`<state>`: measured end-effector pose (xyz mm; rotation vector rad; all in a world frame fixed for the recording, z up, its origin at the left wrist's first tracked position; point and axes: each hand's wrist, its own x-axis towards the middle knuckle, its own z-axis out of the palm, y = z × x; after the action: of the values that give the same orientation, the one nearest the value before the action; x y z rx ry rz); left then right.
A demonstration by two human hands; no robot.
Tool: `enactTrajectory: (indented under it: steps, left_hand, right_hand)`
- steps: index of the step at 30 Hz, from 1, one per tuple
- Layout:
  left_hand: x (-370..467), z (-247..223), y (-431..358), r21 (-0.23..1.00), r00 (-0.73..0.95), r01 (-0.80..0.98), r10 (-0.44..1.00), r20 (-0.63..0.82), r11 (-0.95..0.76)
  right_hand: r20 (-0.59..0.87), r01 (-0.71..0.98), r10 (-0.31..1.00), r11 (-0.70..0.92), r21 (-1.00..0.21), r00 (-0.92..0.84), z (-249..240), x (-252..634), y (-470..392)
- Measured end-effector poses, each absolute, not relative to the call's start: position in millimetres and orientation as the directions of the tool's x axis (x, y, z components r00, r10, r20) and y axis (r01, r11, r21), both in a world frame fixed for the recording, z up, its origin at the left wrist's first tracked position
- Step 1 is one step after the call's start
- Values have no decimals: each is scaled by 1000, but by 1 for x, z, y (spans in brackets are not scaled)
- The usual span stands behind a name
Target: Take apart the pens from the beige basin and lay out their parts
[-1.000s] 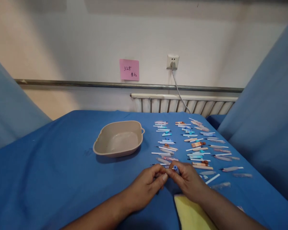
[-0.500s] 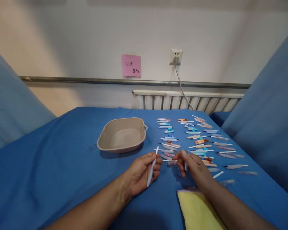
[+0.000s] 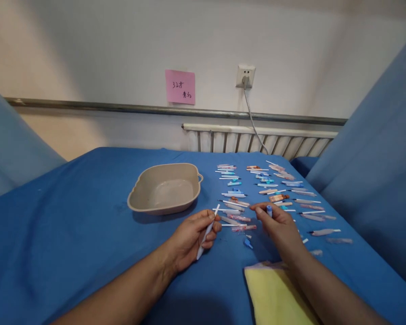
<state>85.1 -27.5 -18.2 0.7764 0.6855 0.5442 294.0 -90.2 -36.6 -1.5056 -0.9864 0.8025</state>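
From my remote station I record the following, taking the beige basin (image 3: 135,205) as reference. Nearest me, in front of the basin and to its right, lies a yellow cloth (image 3: 274,293), partly under the right forearm. The left hand (image 3: 192,243), before the basin's right end, has its fingers curled round a pale pen barrel (image 3: 203,243), held tilted, a white stick projecting from its upper end. The right hand (image 3: 280,228), farther right of the basin, grips a blue-ended piece (image 3: 269,210) in bent fingers; whether thumb and forefinger also pinch something thin, I cannot tell. Between the hands, right of the basin and nearer than it, a small blue part (image 3: 248,243) lies on the blue sheet (image 3: 88,257). Pen parts (image 3: 235,195) are laid out in three rough columns to the basin's right. Beyond the basin I note a radiator (image 3: 219,141), a metal rail (image 3: 122,108), a pink note (image 3: 180,87) and, rightward, a socket (image 3: 245,76) with a plugged-in cable (image 3: 253,124).
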Motion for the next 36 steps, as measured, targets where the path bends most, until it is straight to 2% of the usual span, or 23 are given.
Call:
enactTrajectory:
  steps: [5, 8, 14, 20, 25, 27, 30, 32, 36]
  left_hand:
    - [87, -24, -26, 831, 633, -157, 701, -330, 533]
    - [88, -28, -25, 853, 621, -141, 716, -319, 503]
    - [88, -27, -22, 885, 577, -134, 761, -297, 447]
    - [89, -26, -24, 900, 619, -122, 741, -262, 419]
    - [91, -28, -25, 937, 615, -95, 760, -211, 337]
    - [90, -28, -25, 940, 604, -84, 767, -215, 330]
    - [89, -28, -22, 938, 581, -85, 781, -227, 336]
    - [89, -29, -21, 936, 571, -86, 787, -234, 340]
    - [90, -30, -21, 942, 554, -76, 799, -232, 326]
  right_hand:
    - [64, 223, 888, -44, -974, 456, -33, 297, -87]
    - [115, 285, 902, -9, -959, 416, -37, 295, -85]
    - [160, 452, 962, 43, -891, 223, -50, 281, -87]
    - [237, 665, 971, 187, -724, -15, -48, 266, -93]
    - [247, 722, 962, 255, -644, -119, -48, 259, -94]
    - [272, 701, 961, 233, -674, -58, -49, 265, -91]
    - [287, 611, 934, 102, -785, 214, -47, 284, -85]
    - [247, 541, 896, 9, -841, 369, -43, 299, -82]
    - [195, 515, 883, -60, -855, 426, -38, 315, -80]
